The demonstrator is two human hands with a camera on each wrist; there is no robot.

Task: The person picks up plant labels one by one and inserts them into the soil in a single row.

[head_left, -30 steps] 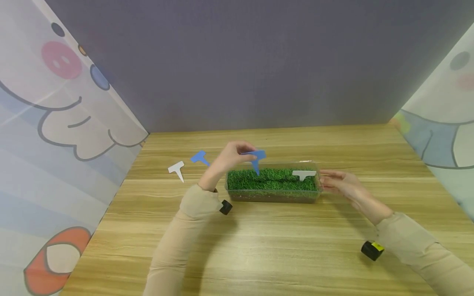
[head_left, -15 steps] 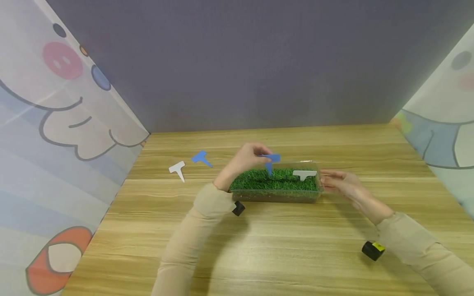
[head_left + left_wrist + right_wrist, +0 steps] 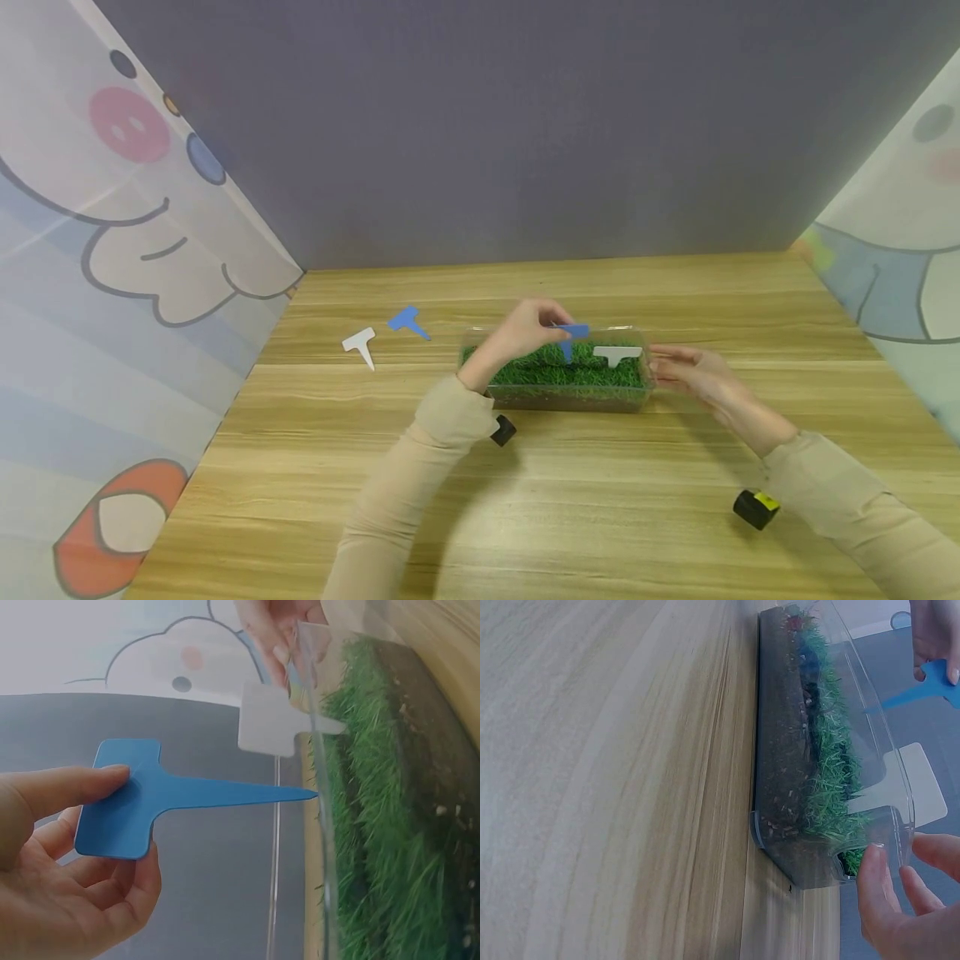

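Left hand (image 3: 525, 332) — pinching blue marker (image 3: 124, 817), spike (image 3: 217, 793) below | right hand (image 3: 703, 377) — loosely touching box (image 3: 570, 389)

Smooth, matt, plastic-looking on the blue tag (image 3: 142, 806) and white tag (image 3: 264, 724); clear and glossy on the plastic trough (image 3: 573, 400); rough, bristly on the grass (image 3: 375, 772); wood-grained, faintly shiny on the surface (image 3: 600, 500).

R hand (image 3: 911, 930) at clr box (image 3: 795, 859) end

From the box (image 3: 567, 401), a hand could pass over the table (image 3: 600, 508) at six o'clock; the left sleeve (image 3: 416, 458) blocks eight, the right hand (image 3: 703, 381) three.
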